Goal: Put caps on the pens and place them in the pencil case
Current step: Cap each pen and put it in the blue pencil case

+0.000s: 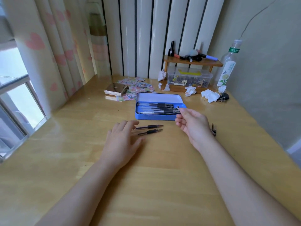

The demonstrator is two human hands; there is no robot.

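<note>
Both forearms stretch across the worktop [146,185]. Her left hand [121,141] lies flat, fingers spread, touching the two uncapped pens [149,129], likely steadying them for pickup. Beyond, the right hand [191,122] pinches a capped pen [160,112] at its end, laying it among others in the open pencil case [154,117].

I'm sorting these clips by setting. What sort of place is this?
Probably a bedroom or dorm desk at home: a wooden desk set by a window with heart-print curtains, a small shelf of nail polish and cosmetics, and a blue pencil case with pens.
</note>
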